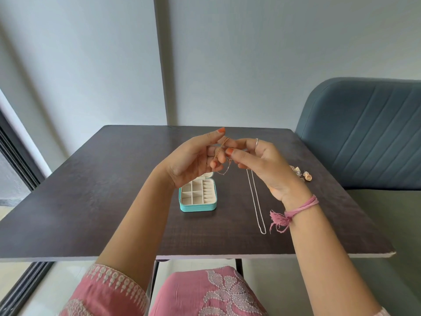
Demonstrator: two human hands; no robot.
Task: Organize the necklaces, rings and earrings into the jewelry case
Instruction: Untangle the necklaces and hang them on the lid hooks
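A thin rose-gold necklace (224,153) hangs between both hands above the table. My left hand (196,156) has the chain looped over its curled fingers. My right hand (257,163) pinches the same chain between thumb and finger, close to the left fingertips. Below the left hand stands the open teal jewelry case (197,207), with cream compartments and ring rolls that look empty. A long silver necklace (257,201) lies stretched on the table right of the case. A few small earrings (301,175) sit in a cluster further right, partly behind my right hand.
The dark wooden table (114,201) stands against a grey wall. A blue upholstered chair (364,133) is at the right, close to the table's edge. A window frame runs along the left.
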